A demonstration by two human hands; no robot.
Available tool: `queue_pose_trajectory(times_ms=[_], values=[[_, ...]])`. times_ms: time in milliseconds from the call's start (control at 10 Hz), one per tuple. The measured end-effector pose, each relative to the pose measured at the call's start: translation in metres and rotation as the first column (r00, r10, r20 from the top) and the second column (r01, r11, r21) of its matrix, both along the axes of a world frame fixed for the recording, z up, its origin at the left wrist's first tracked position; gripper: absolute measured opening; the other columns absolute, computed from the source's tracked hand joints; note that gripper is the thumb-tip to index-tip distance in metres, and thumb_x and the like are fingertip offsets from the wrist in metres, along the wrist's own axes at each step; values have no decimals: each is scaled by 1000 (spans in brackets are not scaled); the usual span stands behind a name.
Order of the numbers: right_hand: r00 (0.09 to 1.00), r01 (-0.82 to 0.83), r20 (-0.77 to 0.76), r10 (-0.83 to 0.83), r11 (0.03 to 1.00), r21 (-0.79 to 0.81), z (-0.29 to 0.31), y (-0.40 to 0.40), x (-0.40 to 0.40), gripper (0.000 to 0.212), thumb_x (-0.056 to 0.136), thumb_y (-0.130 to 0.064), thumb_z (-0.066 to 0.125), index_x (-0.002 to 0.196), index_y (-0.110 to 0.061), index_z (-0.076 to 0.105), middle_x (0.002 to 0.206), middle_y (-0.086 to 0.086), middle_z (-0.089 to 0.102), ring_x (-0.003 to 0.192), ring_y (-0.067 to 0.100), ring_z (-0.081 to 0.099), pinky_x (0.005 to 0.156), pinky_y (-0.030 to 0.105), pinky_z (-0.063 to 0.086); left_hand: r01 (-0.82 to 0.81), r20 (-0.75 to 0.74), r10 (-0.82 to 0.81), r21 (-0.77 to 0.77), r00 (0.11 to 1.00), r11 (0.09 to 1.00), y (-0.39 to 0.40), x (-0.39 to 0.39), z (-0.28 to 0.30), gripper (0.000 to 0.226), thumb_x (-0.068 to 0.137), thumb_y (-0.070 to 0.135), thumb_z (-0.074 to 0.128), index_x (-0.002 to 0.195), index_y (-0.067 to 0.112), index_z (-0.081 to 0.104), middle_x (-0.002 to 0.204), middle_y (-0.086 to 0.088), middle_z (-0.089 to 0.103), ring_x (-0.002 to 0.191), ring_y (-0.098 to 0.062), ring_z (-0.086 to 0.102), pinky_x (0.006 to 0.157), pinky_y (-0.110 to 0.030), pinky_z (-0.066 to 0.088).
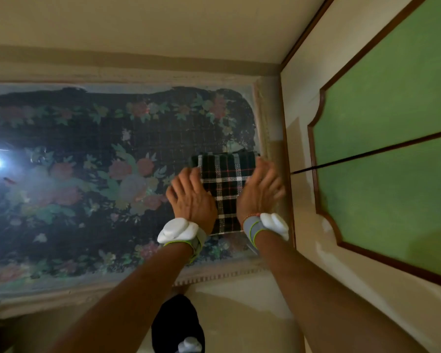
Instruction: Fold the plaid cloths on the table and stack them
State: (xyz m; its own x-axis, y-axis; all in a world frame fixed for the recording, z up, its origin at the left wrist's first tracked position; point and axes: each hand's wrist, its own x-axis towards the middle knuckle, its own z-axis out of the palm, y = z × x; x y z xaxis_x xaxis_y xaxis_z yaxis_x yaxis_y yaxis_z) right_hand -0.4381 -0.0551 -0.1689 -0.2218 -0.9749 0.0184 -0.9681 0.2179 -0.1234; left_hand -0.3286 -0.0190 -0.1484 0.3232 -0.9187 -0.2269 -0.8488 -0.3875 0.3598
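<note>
Hands [224, 194] flat, flanking plaid cloth [225, 182]; fingertips blurred.

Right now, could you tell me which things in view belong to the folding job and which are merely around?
Job:
- plaid cloth, folded
- left hand and right hand, flat at its sides

Around:
- floral table cover
- green panelled door
- white wrist devices

The table [61, 200] lies open across its whole left and middle stretch, with room to reach freely. At the right edge the folded plaid cloth [225, 179] sits close to the green-panelled door [382, 138], leaving seemingly a narrow gap there, though blur hides it.
</note>
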Motion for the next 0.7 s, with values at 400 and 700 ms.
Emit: queue_pose_trajectory(times_ms=[400, 700], values=[[899, -374, -55, 435, 825, 424, -28, 3, -12, 63, 97, -51, 5, 154, -25, 15, 163, 10, 10, 150, 34, 8, 116, 63, 13, 545, 151, -571, 181, 807, 819, 4, 13, -47, 68, 93, 52, 22, 148, 13, 31, 156, -6, 31, 144, -27, 29, 114, -48, 14], [894, -297, -49, 445, 672, 679, 68, -9, 75, 47, 99, -35, 35, 142, -17, 39, 146, 10, 46, 139, 32, 36, 119, 58, 0, 551, -111, -543, 278, 832, 787, -14, 75, 61, 36, 96, 29, 39, 125, 15, 57, 132, -13, 58, 123, -34, 53, 97, -39, 45]])
